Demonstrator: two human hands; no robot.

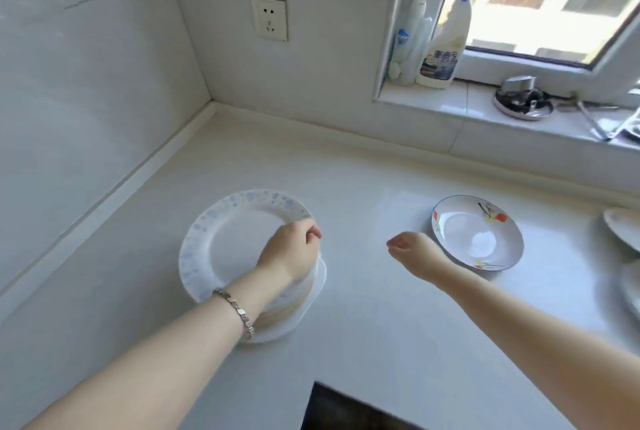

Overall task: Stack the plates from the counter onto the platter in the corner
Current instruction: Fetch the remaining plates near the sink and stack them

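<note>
A plate with a blue speckled rim tops a stack of plates resting on a white platter toward the counter's left corner. My left hand grips the right rim of that top plate. To the right lies a white plate with a dark rim and orange flower pattern flat on the counter. My right hand hovers just left of it, fingers curled loosely, holding nothing. More white plates show at the right edge.
White counter meets tiled walls at the corner. A wall socket is above. The window sill holds two bottles and a metal object. A dark cooktop edge lies at the bottom.
</note>
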